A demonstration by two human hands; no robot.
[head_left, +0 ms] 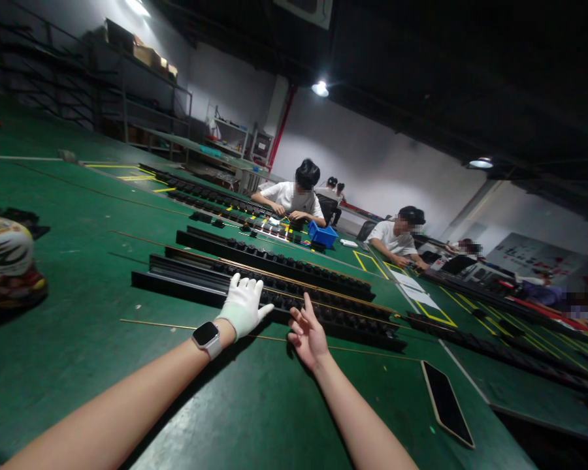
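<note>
**Hands at the long black strip**

Left hand (244,303), in a white glove, is lying spread and flat on the nearest black strip (191,279) on the green table (93,326). Right hand (308,334), bare, is hovering just beside it with fingers loosely spread; any contact is hard to judge. A thin rod (166,324) is passing under both wrists, partly hidden. A phone (445,401) is lying to the right

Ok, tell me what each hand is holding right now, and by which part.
Neither hand grips anything. The gloved left hand rests flat on the near edge of the long black strip; the bare right hand hovers open beside it.
</note>
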